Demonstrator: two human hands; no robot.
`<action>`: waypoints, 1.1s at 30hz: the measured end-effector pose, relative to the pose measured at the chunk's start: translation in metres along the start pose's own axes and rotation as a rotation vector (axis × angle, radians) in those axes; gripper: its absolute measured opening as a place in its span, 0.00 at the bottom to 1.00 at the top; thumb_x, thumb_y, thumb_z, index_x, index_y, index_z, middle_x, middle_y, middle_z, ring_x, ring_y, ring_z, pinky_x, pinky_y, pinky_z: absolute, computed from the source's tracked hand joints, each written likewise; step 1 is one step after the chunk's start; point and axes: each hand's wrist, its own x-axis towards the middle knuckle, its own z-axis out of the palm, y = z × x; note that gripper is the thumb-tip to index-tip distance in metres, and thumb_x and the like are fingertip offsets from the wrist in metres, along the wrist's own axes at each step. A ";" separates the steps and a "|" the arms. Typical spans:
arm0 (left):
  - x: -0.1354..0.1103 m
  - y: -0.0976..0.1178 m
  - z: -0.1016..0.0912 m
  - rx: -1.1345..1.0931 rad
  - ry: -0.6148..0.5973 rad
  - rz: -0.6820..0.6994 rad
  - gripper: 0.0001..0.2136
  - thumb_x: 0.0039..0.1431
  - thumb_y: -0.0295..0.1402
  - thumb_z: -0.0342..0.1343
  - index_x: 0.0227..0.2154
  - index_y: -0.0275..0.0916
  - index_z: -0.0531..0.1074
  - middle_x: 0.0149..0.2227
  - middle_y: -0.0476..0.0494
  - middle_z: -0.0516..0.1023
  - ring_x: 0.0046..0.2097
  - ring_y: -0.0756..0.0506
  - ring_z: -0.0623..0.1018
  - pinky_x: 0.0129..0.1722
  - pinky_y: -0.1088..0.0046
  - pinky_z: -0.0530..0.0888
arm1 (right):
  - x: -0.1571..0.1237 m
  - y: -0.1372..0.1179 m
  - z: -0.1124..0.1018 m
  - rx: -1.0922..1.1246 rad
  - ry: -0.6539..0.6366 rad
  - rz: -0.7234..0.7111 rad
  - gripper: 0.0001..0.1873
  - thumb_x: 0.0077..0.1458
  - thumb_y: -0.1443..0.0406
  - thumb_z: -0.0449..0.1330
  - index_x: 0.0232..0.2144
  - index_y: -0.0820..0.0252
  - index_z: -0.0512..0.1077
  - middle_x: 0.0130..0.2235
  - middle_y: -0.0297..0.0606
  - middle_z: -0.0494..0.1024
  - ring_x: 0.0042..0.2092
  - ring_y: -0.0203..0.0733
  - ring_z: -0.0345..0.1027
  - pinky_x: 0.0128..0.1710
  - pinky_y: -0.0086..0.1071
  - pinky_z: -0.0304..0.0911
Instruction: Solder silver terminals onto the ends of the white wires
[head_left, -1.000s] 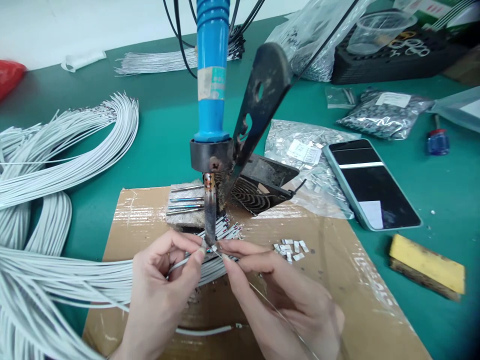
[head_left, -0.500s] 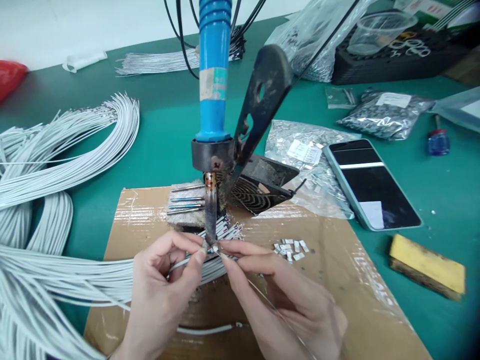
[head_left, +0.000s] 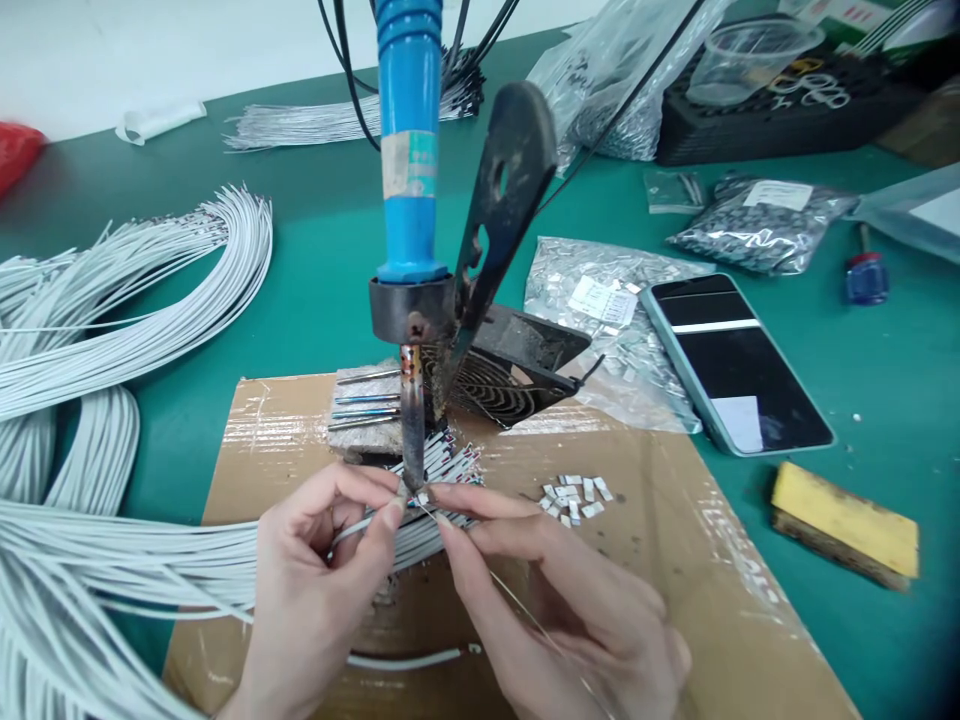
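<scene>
A soldering iron with a blue handle [head_left: 409, 225] is fixed tip-down in a black metal stand [head_left: 501, 190]. Just under its tip, my left hand [head_left: 319, 575] pinches the end of a white cable [head_left: 346, 530] between thumb and fingers. A small shiny metal piece [head_left: 423, 497] sits at that end, close to the iron tip. My right hand [head_left: 562, 590] is closed on a thin solder wire [head_left: 517, 603], whose front end points at the joint. The fingertips partly hide where cable, metal piece and solder meet.
Brown cardboard [head_left: 675, 560] lies under the work. White cable bundles [head_left: 135, 555] fill the left side. Small metal tabs [head_left: 574, 492] lie to the right, with a phone [head_left: 739, 365] and a yellow sponge [head_left: 844, 515] beyond. A black fan [head_left: 517, 370] stands behind the iron.
The whole view has shifted slightly, so most things appear a little further left. Both hands keep their grips at the iron tip.
</scene>
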 end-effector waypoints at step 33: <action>-0.072 -0.045 -0.032 0.329 -0.258 0.160 0.09 0.66 0.24 0.58 0.37 0.46 0.80 0.39 0.49 0.84 0.40 0.48 0.82 0.40 0.77 0.75 | 0.001 0.061 -0.108 0.425 0.328 0.474 0.23 0.64 0.49 0.61 0.32 0.57 0.88 0.31 0.45 0.85 0.30 0.42 0.77 0.31 0.33 0.74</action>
